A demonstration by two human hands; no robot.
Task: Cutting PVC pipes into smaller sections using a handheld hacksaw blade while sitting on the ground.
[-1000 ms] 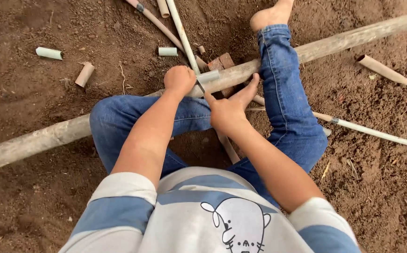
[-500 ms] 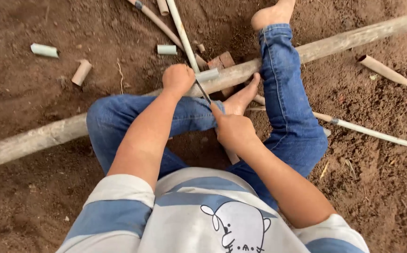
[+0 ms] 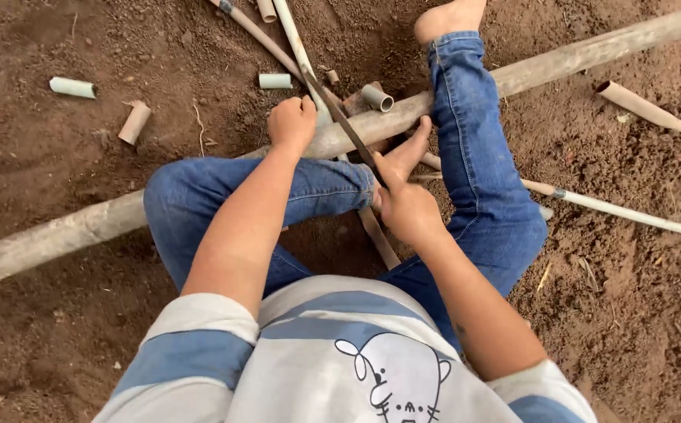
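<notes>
Thin dark saw blade (image 3: 340,117) lies across the long grey wooden pole (image 3: 66,231). My right hand (image 3: 404,205) is clenched around the blade's near end, just this side of the pole. My left hand (image 3: 292,123) fists onto the pole beside the blade. Short cut grey tube piece (image 3: 377,97) rests on the pole.

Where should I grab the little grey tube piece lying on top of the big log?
Pinch the short grey tube piece around its round sides at the middle, coming straight down from above. It lies on its side on the long pale log, open end facing right, with the top side free. The person's left hand and the dark saw blade are close on its left, so approach from the right.
</notes>
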